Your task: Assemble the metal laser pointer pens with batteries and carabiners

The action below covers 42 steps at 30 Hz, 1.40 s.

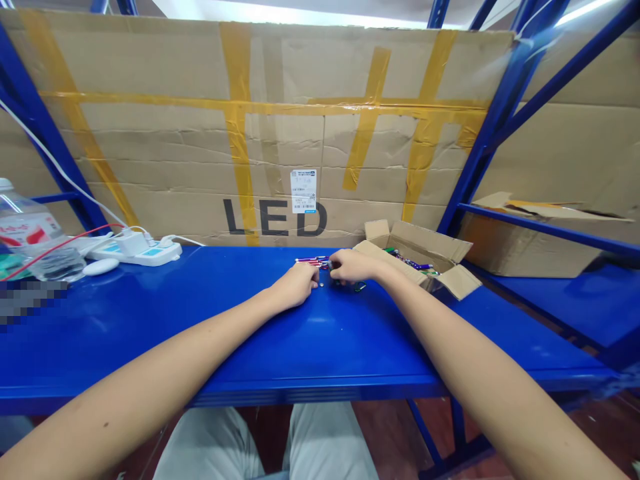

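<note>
The curled fingers of the left hand lie apart from a small round silver disc, just beside it. The right hand bends over the end of a slim bundle of shiny purple-and-red metal sticks; whether its fingers clamp them, I cannot tell. Both hands rest on the blue steel worktop. Just right sits an open brown cardboard box holding more coloured sticks. Far left lie a white power strip and a white computer mouse.
</note>
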{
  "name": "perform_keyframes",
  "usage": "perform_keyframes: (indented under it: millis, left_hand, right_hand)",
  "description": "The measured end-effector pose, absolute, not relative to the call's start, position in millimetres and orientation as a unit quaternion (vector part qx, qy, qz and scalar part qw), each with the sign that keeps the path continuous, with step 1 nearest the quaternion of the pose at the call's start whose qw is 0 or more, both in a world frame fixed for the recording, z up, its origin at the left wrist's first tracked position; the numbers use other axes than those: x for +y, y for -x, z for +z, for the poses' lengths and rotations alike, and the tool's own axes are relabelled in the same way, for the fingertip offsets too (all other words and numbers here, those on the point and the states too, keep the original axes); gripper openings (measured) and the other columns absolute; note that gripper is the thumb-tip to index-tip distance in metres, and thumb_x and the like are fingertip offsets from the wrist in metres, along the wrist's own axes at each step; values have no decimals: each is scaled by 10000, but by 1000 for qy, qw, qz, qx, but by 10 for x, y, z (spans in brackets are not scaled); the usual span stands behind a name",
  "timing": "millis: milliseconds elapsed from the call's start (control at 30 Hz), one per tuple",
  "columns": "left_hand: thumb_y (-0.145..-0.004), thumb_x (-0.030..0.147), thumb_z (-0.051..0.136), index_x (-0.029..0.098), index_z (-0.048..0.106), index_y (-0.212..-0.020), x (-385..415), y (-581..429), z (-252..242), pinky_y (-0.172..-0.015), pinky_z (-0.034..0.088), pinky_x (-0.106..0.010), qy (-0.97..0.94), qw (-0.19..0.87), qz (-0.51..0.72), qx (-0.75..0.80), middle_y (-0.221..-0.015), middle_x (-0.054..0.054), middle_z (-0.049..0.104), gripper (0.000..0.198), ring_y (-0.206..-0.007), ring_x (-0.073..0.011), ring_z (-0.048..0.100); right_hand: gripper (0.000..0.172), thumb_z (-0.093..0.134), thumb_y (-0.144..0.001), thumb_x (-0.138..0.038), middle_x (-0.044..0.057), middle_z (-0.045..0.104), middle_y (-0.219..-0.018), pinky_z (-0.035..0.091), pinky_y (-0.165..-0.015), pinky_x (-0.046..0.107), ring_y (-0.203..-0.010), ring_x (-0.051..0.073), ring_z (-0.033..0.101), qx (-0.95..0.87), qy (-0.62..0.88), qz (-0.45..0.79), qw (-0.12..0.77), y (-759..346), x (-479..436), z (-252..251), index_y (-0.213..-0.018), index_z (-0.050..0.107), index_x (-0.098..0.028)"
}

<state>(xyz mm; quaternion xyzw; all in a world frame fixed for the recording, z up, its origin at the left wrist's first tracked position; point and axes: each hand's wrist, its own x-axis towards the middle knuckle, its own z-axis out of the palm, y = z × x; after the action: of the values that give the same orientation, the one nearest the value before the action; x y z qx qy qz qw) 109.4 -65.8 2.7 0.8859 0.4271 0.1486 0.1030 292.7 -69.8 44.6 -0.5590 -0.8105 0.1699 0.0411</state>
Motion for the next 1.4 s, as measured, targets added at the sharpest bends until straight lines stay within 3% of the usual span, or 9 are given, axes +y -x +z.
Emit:
perform_keyframes:
  millis: [133, 233, 367, 533, 733, 933, 1033, 1200, 1400]
  left_hand:
    - [-813, 72, 599, 172, 641, -818, -642, -1046, 32, -708, 461, -293, -874, 122, 166, 441, -844, -53, 704, 109, -830, -219, 656]
    - [-831, 101, 609, 177, 633, -810, -593, -985, 57, -759, 468, -297, -868, 91, 231, 431, -861, -52, 676, 83, -847, -205, 636]
    - [-858, 110, 601, 177, 640, -849, -549, -941, 98, -827, 480, -289, -859, 64, 341, 377, -888, -42, 633, 79, -868, -172, 611]
    - [-855, 91, 586, 182, 636, -846, -507, -938, 41, -810, 497, -303, -876, 49, 390, 279, -888, -23, 596, 104, -812, -148, 594]
    - [-874, 108, 572, 169, 657, -847, -451, -914, -26, -759, 491, -296, -892, 23, 379, 244, -877, -30, 568, 108, -787, -146, 591]
    - [-914, 127, 549, 174, 632, -1013, -454, -880, 41, -768, 489, -290, -892, 2, 386, 237, -922, -34, 572, 138, -817, -145, 590]
    - [-929, 118, 515, 169, 613, -1007, -487, -883, 63, -765, 484, -290, -905, -11, 364, 222, -936, -42, 569, 136, -825, -149, 584]
    - [-931, 103, 484, 160, 601, -1009, -532, -901, 72, -796, 489, -317, -920, -24, 327, 216, -958, -66, 589, 151, -893, -183, 593]
    - [-930, 95, 462, 146, 601, -1071, -532, -895, 91, -826, 510, -340, -928, -43, 310, 203, -997, -90, 658, 204, -942, -205, 632]
  right_hand:
    - [75, 548, -756, -179, 49, 698, -748, 396, -523, 231, -610, 148, 609, -815, 554, 143, 88, -2916, -658, 378, -825, 578, -171]
    - [89, 538, -744, -150, 48, 706, -801, 406, -573, 228, -682, 152, 617, -840, 508, 136, 133, -2890, -632, 307, -815, 588, -171]
    - [184, 509, -763, -118, 53, 708, -839, 444, -624, 230, -704, 156, 639, -849, 462, 192, 171, -2845, -619, 230, -909, 614, -155]
    - [215, 502, -751, -76, 31, 688, -798, 466, -641, 228, -708, 152, 639, -851, 412, 251, 208, -2834, -605, 183, -911, 619, -158]
    - [178, 523, -774, -123, 22, 675, -776, 457, -604, 233, -664, 140, 603, -830, 410, 298, 232, -2846, -587, 159, -908, 634, -156]
    - [159, 557, -764, -163, 14, 667, -790, 433, -661, 253, -708, 145, 565, -844, 405, 245, 250, -2888, -534, 126, -883, 662, -152]
    - [139, 577, -784, -216, 23, 678, -802, 435, -678, 260, -738, 159, 579, -849, 392, 243, 258, -2872, -512, 99, -864, 668, -147]
    - [219, 597, -817, -323, 48, 692, -803, 458, -674, 284, -716, 169, 590, -842, 365, 288, 275, -2831, -524, 87, -880, 675, -129]
    - [225, 594, -757, -232, 29, 694, -796, 473, -676, 284, -700, 160, 584, -835, 368, 283, 294, -2861, -522, 102, -923, 710, -133]
